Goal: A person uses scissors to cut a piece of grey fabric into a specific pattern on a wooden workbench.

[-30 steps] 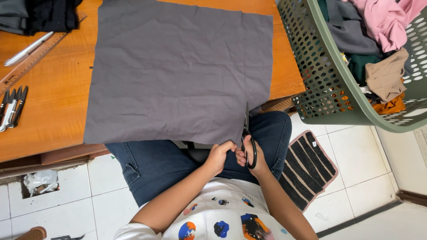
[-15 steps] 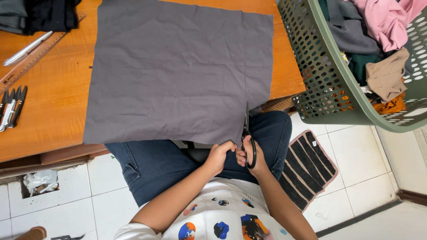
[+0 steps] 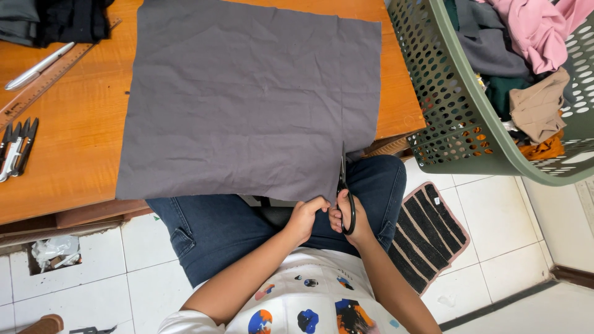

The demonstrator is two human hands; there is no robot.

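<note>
At lower centre, the right hand (image 3: 348, 218) has its fingers closed through the handles of black scissors (image 3: 344, 185), blades at the near edge of the grey fabric (image 3: 247, 99) spread on the wooden counter (image 3: 62, 154). The left hand (image 3: 306, 216) pinches that hanging edge just beside the blades. A green laundry basket (image 3: 445, 99) sits at upper right.

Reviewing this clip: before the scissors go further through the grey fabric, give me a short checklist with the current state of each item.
1. Right hand grips the black scissors: ok.
2. Left hand pinches the grey fabric edge beside the blades: ok.
3. Left fingers out of the blade path: cannot tell, they are very close.
4. Fabric lies flat on the wooden table: ok, lightly creased.
5. Cut path free of the green basket: ok.
</note>
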